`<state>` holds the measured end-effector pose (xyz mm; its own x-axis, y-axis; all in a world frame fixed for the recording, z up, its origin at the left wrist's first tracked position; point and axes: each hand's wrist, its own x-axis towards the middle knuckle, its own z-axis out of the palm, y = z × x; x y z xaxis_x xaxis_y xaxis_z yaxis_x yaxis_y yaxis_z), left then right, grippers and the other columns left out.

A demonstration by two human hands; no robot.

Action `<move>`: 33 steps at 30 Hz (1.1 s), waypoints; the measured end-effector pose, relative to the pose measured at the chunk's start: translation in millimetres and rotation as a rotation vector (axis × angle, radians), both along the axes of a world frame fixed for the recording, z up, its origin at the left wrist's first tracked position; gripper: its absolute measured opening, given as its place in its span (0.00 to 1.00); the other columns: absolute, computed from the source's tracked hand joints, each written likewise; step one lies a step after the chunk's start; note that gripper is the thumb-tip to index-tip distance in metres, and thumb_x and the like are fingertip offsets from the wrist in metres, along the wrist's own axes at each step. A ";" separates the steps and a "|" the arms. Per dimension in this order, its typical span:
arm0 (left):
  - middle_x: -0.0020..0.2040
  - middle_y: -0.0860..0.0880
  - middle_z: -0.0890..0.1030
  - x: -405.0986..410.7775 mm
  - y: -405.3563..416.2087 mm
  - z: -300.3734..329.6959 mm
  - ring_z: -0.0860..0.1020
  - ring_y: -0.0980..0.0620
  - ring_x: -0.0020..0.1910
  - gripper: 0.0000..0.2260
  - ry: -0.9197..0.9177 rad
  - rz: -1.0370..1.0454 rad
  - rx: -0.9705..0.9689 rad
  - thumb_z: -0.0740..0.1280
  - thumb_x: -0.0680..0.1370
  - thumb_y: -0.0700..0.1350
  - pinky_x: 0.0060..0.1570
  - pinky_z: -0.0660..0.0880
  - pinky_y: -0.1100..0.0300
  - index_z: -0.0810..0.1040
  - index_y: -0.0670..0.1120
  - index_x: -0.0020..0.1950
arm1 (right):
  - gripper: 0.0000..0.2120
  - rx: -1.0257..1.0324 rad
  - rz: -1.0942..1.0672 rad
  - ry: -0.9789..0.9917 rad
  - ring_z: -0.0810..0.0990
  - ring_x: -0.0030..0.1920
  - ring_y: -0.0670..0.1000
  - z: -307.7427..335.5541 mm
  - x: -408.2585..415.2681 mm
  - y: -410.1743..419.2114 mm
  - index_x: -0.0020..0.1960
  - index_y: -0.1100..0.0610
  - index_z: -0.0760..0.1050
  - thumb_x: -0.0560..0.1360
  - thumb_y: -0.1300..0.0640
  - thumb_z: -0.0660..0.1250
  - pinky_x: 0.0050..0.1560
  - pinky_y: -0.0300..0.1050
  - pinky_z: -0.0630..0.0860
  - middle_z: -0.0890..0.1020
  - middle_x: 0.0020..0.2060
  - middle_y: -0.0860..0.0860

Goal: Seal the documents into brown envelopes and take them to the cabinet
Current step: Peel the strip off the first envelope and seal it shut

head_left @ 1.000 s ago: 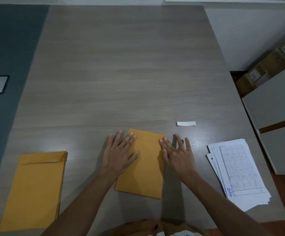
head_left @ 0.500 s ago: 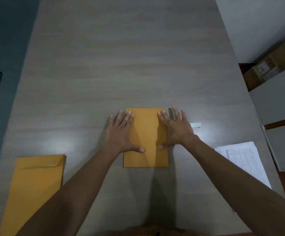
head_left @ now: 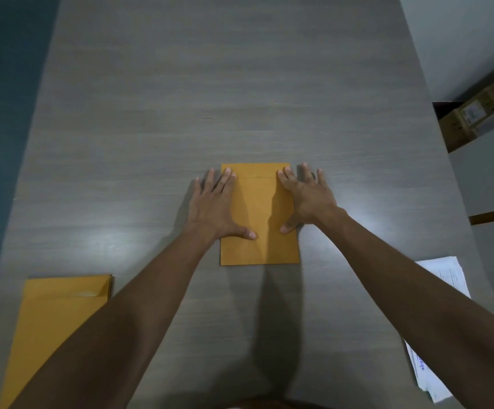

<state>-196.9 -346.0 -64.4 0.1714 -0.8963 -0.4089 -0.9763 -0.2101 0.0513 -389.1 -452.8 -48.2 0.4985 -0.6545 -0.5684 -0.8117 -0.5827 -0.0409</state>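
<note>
a: how far along does this look?

b: one brown envelope lies flat in the middle of the grey table, flap folded down along its far edge, so i'd judge this one is being pressed closed. whether the glue has taken i cannot tell

a: and the rest?

b: plenty left. nearer the person than that envelope and off to its left sits a stack of brown envelopes, the top one with its flap not yet folded down. nearer and to the right of the envelope, a pile of printed documents shows past the right forearm, not yet packed. nothing has gone to the cabinet as far as i can see, and i can't say for sure which piece of furniture it is

a: what are the hands doing?

b: both arms reach out straight. the left hand lies palm down over the envelope's left edge, fingers spread and straight, some fingertips on the flap and the outer ones on the table, thumb stretched inward across the paper. the right hand mirrors it on the right edge, thumb pointing in toward the other thumb. both are flat and pressing, neither curled round anything

a: anything else about?

b: cardboard boxes on the floor, far right of the envelope
</note>
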 end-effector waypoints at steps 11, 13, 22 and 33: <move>0.75 0.45 0.64 -17.7 62.8 9.0 0.56 0.43 0.77 0.40 0.041 0.107 -0.290 0.67 0.70 0.68 0.75 0.51 0.48 0.64 0.45 0.74 | 0.32 -0.181 -0.115 -0.179 0.52 0.78 0.58 20.4 18.0 82.6 0.76 0.55 0.58 0.75 0.61 0.65 0.76 0.52 0.55 0.65 0.74 0.54; 0.74 0.43 0.66 -11.2 92.4 9.9 0.57 0.42 0.76 0.36 0.073 0.208 -0.318 0.66 0.73 0.64 0.75 0.52 0.47 0.65 0.42 0.73 | 0.28 -0.207 -0.128 -0.315 0.59 0.75 0.58 20.0 25.7 112.4 0.74 0.55 0.65 0.75 0.56 0.67 0.72 0.51 0.63 0.73 0.69 0.56; 0.76 0.39 0.63 48.2 254.2 -0.2 0.59 0.40 0.75 0.35 -0.028 0.690 -0.393 0.67 0.75 0.58 0.72 0.60 0.44 0.63 0.39 0.75 | 0.23 -0.119 0.113 -0.387 0.67 0.64 0.59 -4.3 83.6 228.7 0.68 0.56 0.70 0.75 0.50 0.65 0.61 0.53 0.66 0.75 0.61 0.55; 0.78 0.40 0.58 36.5 336.5 -18.3 0.53 0.39 0.77 0.33 -0.018 0.632 -0.238 0.53 0.79 0.65 0.75 0.51 0.44 0.61 0.45 0.77 | 0.21 -0.142 0.031 -0.492 0.68 0.63 0.56 -16.2 85.3 279.9 0.66 0.54 0.71 0.75 0.48 0.64 0.61 0.51 0.67 0.74 0.63 0.52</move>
<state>-160.4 -9.5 -82.7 0.6971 -0.6870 -0.2052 -0.6708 -0.7260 0.1515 -303.8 -172.9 -64.5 0.7049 -0.6892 -0.1676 -0.6986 -0.6337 -0.3323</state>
